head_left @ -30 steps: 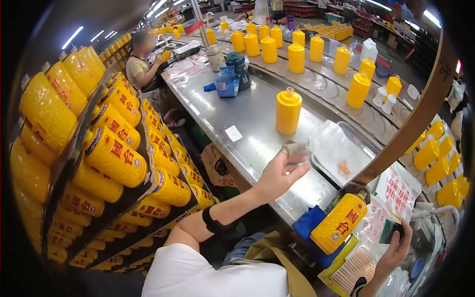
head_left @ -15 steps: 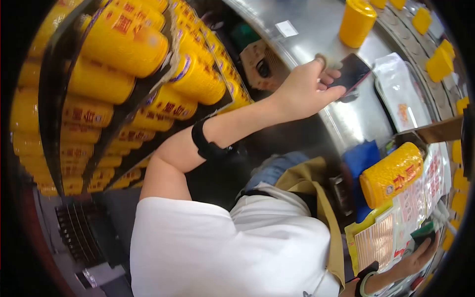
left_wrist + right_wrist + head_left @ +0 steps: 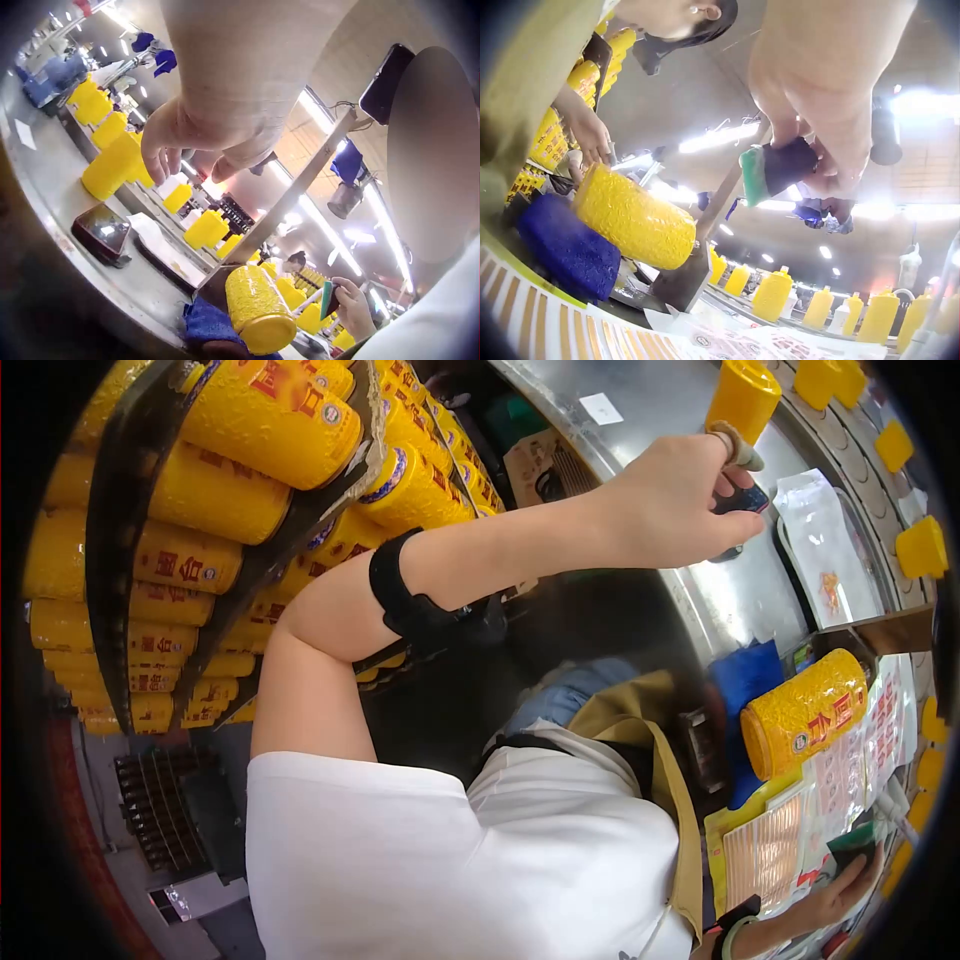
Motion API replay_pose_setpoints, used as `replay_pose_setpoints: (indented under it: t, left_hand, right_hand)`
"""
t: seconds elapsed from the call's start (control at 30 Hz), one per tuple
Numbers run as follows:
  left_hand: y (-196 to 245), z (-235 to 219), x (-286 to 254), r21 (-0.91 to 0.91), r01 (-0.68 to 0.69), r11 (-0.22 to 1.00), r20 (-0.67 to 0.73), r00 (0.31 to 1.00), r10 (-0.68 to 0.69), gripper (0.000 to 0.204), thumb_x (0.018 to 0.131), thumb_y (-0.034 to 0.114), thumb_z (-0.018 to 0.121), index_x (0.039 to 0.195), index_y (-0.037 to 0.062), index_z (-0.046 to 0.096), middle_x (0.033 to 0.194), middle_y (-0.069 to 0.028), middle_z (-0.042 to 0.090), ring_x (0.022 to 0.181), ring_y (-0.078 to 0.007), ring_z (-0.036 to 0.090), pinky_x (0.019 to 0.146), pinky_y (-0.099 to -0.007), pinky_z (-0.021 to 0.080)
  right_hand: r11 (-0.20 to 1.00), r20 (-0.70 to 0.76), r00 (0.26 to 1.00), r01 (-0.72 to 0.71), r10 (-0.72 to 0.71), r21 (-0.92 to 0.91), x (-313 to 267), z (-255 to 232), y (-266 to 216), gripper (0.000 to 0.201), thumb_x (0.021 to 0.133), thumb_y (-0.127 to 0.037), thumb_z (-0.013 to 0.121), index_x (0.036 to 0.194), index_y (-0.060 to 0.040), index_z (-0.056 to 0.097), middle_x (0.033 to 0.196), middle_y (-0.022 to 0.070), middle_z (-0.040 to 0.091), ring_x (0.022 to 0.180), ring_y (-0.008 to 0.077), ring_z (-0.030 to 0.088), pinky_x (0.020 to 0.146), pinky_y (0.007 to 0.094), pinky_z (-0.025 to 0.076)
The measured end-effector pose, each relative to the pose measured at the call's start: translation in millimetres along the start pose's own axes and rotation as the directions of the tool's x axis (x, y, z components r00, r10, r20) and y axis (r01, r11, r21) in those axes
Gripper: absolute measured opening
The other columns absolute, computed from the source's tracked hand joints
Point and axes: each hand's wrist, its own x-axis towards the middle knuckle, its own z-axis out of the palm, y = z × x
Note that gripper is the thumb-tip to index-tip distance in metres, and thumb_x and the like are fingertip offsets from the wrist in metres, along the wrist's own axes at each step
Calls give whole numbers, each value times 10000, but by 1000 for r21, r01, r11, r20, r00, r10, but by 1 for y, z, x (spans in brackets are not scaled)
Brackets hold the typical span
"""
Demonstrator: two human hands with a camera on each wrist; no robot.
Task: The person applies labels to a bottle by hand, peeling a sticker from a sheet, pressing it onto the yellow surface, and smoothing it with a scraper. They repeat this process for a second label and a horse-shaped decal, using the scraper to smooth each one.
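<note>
My left hand [image 3: 680,505] reaches over the metal table, a wrap on one finger. In the left wrist view its fingers hang loosely bent with nothing between them, above a dark, glossy flat device [image 3: 103,229] on the table. The head view shows that device [image 3: 742,498] partly hidden by the fingers. At the lower right my right hand [image 3: 848,890] grips a green and black pad [image 3: 772,169] between thumb and fingers. Between the hands, a yellow bottle with red characters [image 3: 808,712] lies on its side over a blue cloth [image 3: 745,675].
A yellow bottle [image 3: 742,402] stands beyond my left hand, near a tray with clear plastic [image 3: 820,545]. Racks of yellow bottles [image 3: 270,420] fill the left side. Beyond the table runs a line of bottles [image 3: 772,294]. A wooden post [image 3: 285,202] rises beside the lying bottle.
The head view has tilted down toward my body. My left hand has moved farther over the table, covering more of the dark device. My right hand still holds the pad.
</note>
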Motion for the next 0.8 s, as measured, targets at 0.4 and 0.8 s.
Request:
replay_pose_setpoints:
  t: [0.4, 0.8]
  left_hand:
    - [56, 1, 86, -522, 86, 849, 52, 996, -69, 349, 891, 206, 777, 1134, -16, 663, 1034, -85, 720, 915, -142, 671, 820, -302, 564]
    - [141, 22, 140, -954, -62, 295, -28, 993, 118, 243, 993, 144, 646, 1157, -34, 636, 1185, -166, 689, 1071, -236, 676, 972, -351, 565]
  right_hand:
    - [969, -44, 987, -142, 154, 203, -22, 17, -28, 314, 1105, -196, 473, 1304, 34, 554, 1234, 90, 584, 1145, 174, 544, 1024, 300, 415]
    - [736, 615, 700, -189, -364, 650, 13, 107, -224, 368, 781, -85, 856, 1040, -16, 602, 891, 49, 605, 744, 136, 555, 709, 269, 471]
